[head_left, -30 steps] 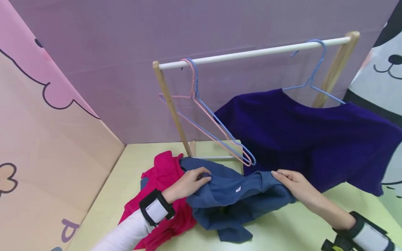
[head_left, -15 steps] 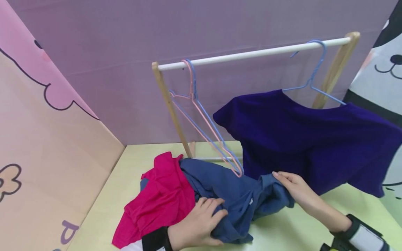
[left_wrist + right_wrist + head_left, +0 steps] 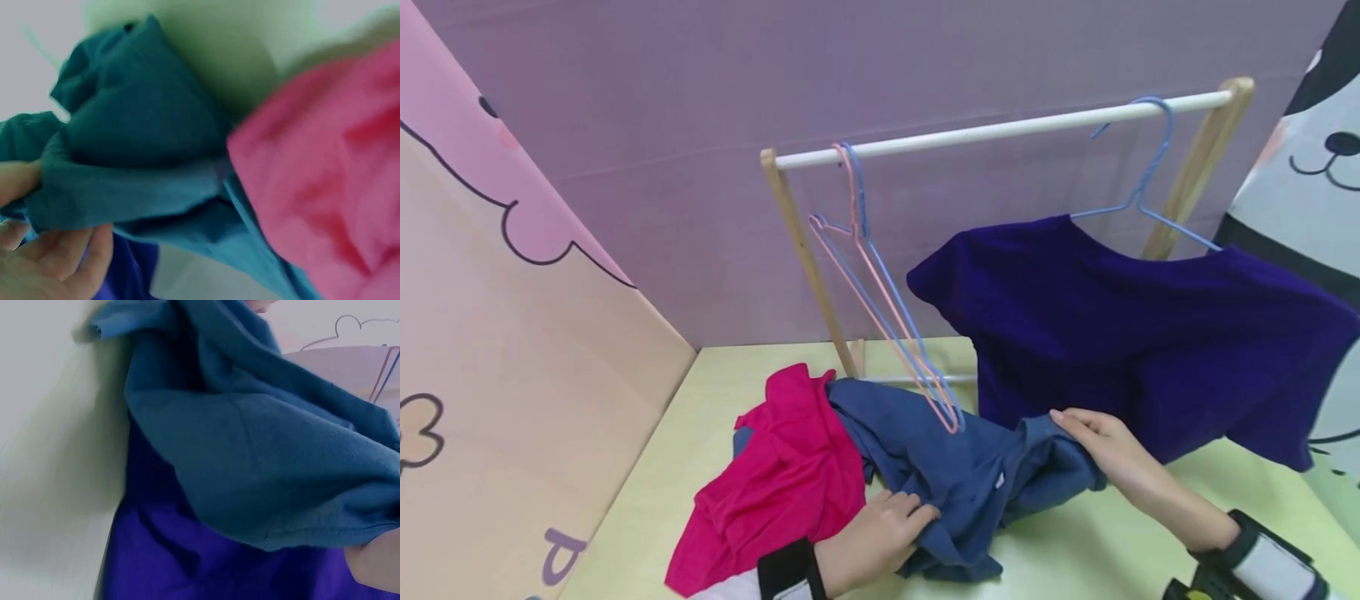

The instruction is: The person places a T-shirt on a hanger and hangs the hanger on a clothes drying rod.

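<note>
A: L hand (image 3: 880, 533) grips blue shirt (image 3: 955, 475) near edge; R hand (image 3: 1101, 446) pinches its far-right fold.
B: Shirt on table (image 3: 1075, 550), long axis L–R between hands, both touching.

light: bright, even, soft shadows | head: sharp | wrists: blurred — close-up

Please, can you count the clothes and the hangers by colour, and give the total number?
Purple shirt, hanging on the rail: 1
Blue garment, on the table: 1
Pink garment, on the table: 1
Blue hangers: 2
Pink hanger: 1
Total: 6
</note>
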`<state>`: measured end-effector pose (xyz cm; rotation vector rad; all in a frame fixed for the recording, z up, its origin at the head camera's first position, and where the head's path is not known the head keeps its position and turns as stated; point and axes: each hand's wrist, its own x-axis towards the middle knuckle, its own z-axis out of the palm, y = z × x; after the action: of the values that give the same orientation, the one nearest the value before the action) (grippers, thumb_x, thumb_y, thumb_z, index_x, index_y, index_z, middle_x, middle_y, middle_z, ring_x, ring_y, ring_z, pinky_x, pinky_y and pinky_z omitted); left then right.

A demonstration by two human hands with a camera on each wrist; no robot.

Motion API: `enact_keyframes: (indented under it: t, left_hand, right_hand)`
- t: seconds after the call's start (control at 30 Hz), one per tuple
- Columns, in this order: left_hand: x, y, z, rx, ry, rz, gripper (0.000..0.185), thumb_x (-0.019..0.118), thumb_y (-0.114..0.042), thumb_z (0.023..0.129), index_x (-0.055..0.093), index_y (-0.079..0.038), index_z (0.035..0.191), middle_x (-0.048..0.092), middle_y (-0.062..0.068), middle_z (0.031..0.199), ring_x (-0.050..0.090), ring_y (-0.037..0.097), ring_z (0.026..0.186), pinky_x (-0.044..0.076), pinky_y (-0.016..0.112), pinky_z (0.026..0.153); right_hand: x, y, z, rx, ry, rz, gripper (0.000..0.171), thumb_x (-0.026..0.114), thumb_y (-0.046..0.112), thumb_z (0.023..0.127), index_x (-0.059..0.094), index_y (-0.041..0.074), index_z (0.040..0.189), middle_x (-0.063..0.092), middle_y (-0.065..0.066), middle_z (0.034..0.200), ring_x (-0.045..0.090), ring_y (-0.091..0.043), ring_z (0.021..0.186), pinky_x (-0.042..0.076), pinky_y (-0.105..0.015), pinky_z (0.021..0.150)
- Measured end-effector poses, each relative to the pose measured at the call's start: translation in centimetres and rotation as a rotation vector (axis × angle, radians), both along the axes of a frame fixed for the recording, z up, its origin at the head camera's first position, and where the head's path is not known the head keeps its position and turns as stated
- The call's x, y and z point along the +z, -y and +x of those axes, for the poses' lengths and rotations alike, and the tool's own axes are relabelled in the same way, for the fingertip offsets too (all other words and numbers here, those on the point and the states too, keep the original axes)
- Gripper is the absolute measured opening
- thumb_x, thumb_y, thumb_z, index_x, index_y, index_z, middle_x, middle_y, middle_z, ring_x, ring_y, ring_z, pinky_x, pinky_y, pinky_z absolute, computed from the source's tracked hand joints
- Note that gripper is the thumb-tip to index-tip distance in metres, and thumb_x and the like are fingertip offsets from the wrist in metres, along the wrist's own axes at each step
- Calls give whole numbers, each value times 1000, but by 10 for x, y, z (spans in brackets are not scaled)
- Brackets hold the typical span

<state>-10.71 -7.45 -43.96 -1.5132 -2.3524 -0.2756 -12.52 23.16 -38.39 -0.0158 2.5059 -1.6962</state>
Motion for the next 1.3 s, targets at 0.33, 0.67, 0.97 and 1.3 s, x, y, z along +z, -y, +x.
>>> enact_keyframes:
  t: [0.33,0.67,0.97,1.3]
  left_hand:
    - [28,13,-23,292,636,406,21,44,7,81,55,-8,92,58,1,90,53,9,80,44,22,72]
    - [41,24,-30,393,786,480,16,48,-10,85,55,-15,97,59,-5,86,52,7,75,43,23,70]
    - [51,31,-39,383,762,500,27,55,-30,87,56,-13,107,62,-1,98,57,10,87,46,28,78]
    - [67,37,-45,280,595,590,16,55,-11,88,62,-9,102,62,-1,96,57,8,88,47,25,79]
  right_hand:
    - [-7,-10,-5,44,-79,113,39,47,37,91,49,4,69,38,4,60,41,-9,57,34,-24,53]
    - [-21,-11,-13,172,-245,188,29,49,25,91,49,10,66,35,10,58,37,-3,52,33,-23,49]
    - [-29,-7,-27,192,-361,341,21,54,22,89,57,18,68,46,11,61,41,-1,56,35,-20,53]
    - [17,16,-46,268,-369,335,17,51,16,90,65,5,91,63,-4,85,57,-11,75,46,-24,65]
